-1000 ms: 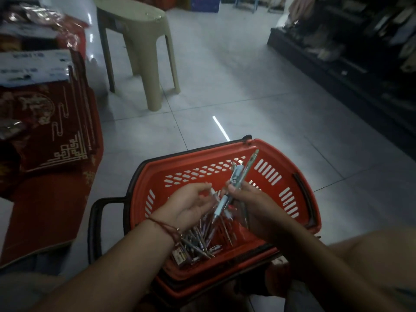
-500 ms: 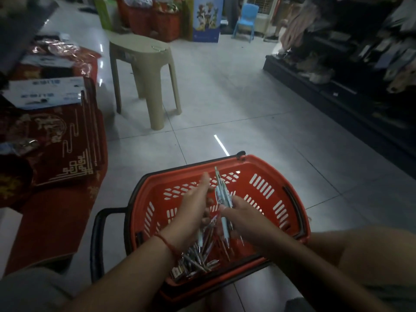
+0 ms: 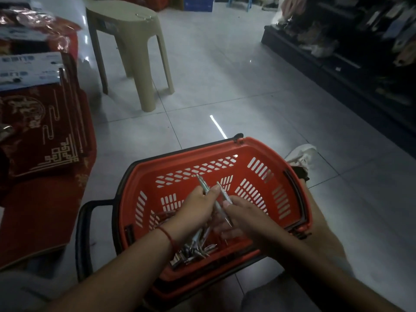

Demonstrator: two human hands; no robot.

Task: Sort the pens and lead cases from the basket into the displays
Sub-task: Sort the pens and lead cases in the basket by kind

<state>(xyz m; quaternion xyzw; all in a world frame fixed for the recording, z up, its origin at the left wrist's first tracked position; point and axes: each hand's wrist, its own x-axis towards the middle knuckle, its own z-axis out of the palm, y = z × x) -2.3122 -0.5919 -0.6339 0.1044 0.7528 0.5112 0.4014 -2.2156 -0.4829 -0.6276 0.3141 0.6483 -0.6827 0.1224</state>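
A red plastic basket [image 3: 290, 199] with black handles sits on the floor between my knees. A heap of silvery pens and lead cases [image 3: 193, 251] lies in its near left corner. My left hand [image 3: 195, 208] reaches into the basket and pinches a pale green pen [image 3: 203, 184] that points up and away. My right hand [image 3: 243, 216] hovers beside it over the basket and holds another slim pen [image 3: 225, 197] between thumb and fingers. Both hands partly hide the heap.
A beige plastic stool [image 3: 132, 41] stands on the tiled floor ahead. Red and gold packaged goods [image 3: 42, 136] are stacked at the left. A dark low shelf [image 3: 351, 64] with merchandise runs along the right. A white shoe [image 3: 301, 156] shows behind the basket.
The bundle of pens held by my right hand has been split: my left hand now pinches one pen, the right keeps another. The view swung up and back down.
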